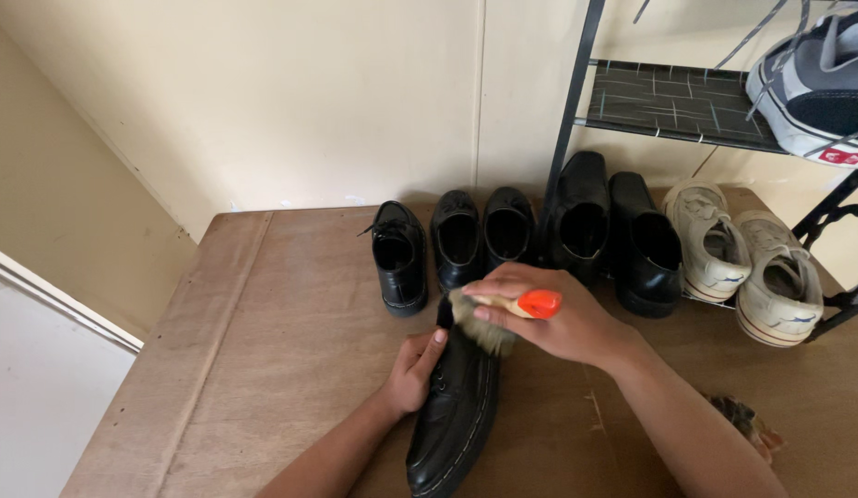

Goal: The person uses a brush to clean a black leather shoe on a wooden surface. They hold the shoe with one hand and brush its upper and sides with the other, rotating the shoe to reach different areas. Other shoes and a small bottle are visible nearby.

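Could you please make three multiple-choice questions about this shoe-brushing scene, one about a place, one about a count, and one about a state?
1. Where does the black shoe being brushed lie?
A. On the rack shelf
B. On the brown board, in front of the row of shoes
C. On the floor under the board

2. How many cream sneakers stand at the right end of the row?
A. Two
B. Three
C. Four

3. What is the right hand doing?
A. Resting flat and empty
B. Pulling a lace
C. Gripping a brush with an orange end

Answers:
1. B, since the shoe lies on the board, nearer the camera than the row, with the left hand against its side.
2. A, since one pair of cream sneakers shows there.
3. C, since the fingers close on the handle and the bristles touch the shoe.
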